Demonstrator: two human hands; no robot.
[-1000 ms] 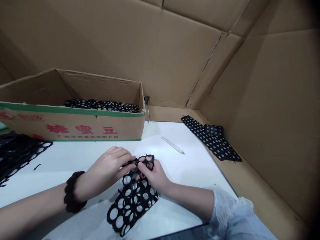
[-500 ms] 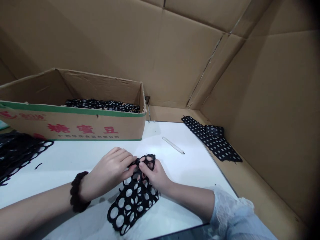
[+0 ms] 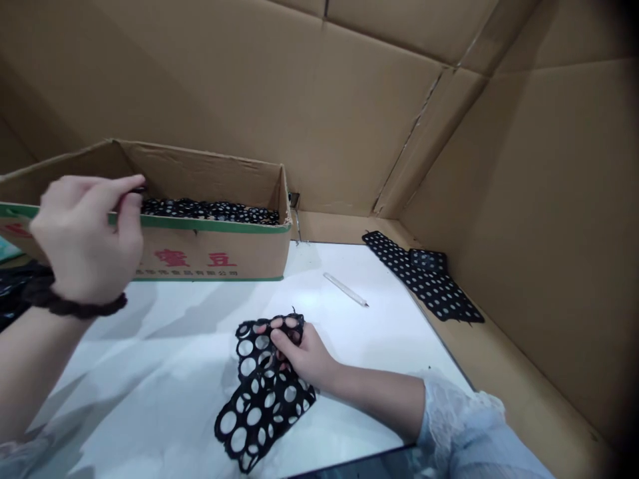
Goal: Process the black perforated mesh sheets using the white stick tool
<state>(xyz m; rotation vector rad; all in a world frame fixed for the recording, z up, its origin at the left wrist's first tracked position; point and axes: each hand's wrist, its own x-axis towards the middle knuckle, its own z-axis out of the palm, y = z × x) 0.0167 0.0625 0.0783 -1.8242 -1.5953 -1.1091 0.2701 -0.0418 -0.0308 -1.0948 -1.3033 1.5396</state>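
My left hand (image 3: 84, 243) has just left the perforated black sheet (image 3: 264, 389) and is up at the cardboard box (image 3: 210, 249) — fingers pressed on a small dark scrap, hard to make out. My right hand (image 3: 304, 352) alone pins the sheet on the white counter (image 3: 164, 346), fingers pinching its top edge.

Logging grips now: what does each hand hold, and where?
Right hand pinches the black perforated sheet at its top edge. Left hand pinches a small dark piece, barely visible.
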